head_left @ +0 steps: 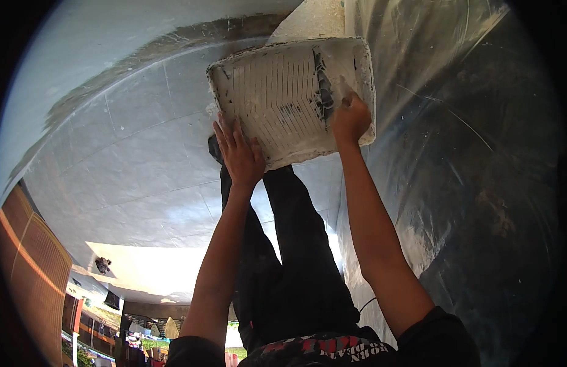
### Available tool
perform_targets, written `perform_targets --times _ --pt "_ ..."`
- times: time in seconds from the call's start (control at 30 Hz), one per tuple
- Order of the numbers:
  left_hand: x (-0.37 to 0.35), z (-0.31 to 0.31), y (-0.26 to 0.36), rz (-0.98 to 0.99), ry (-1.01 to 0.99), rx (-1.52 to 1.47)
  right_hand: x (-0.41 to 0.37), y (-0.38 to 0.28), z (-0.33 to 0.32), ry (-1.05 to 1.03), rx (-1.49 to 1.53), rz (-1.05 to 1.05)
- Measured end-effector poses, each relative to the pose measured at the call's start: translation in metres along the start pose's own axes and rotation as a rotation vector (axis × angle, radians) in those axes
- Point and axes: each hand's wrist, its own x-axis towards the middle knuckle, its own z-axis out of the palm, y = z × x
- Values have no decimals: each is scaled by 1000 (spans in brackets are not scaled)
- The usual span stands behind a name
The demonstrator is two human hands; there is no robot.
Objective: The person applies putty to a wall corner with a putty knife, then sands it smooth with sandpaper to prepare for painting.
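A paint tray [277, 92], ridged and caked with whitish paint, lies in front of my feet at the top of the view. My left hand [239, 150] lies on its near left corner, fingers stretched out over the rim. My right hand [352, 119] is closed in a fist above the right part of the tray. From that fist sticks a small paint-smeared tool [345, 92]; its exact kind is blurred. Beside the tool, a dark streak [324, 82] shows through the paint, running across the tray.
Grey floor tiles [143, 128] stretch to the left, with a curved wall base beyond. Dark, shiny plastic sheeting [467, 183] hangs or lies along the right. Behind me are a sunlit floor patch [152, 263], a small dark object [103, 264] and a brown slatted panel [33, 257].
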Motion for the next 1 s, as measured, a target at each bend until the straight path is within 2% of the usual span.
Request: perform_targets --times 0.03,0.13,0.17,0.2,0.27,0.3,0.33,0.4,0.47,0.53,0.57,0.6,0.67,0.8,0.87,1.0 --pt "1 0 0 -4 5 -1 -11 -5 0 -183 -122 -156" --pt "3 1 3 -8 6 -2 -13 -6 -3 -259 -124 -80" --pt "1 0 1 -9 -5 8 -4 -1 -2 -176 36 -19" --pt "-2 -2 0 -17 -7 12 -11 2 3 -185 36 -21" --pt "1 0 3 -12 8 0 -25 2 9 -156 -152 -175" --pt "2 3 3 -6 10 -5 -39 -2 10 -132 -226 -332" --pt "2 3 1 -6 7 -7 -35 -2 6 -127 -228 -334" --pt "-2 0 0 -17 11 0 -22 -3 -2 -266 -78 -22" --pt "2 -5 5 -41 -50 29 -9 5 -13 -330 -31 25" --pt "4 -10 7 -29 -63 30 -3 17 -15 -530 770 363" --pt "2 -15 7 -29 -87 31 -1 -2 -39 -588 741 437" --pt "1 -21 9 -20 -74 40 -5 -2 -47 -586 757 426" --pt "4 -39 13 -51 -103 13 -6 -4 -61 -636 1138 522" --pt "19 -97 33 -62 -78 -27 -18 -46 -110 -626 1450 460" --pt "35 -131 51 2 -13 -44 -20 -74 -140 -661 1689 491" --pt "75 -203 94 164 138 -86 -19 -139 -212 -631 1811 278"
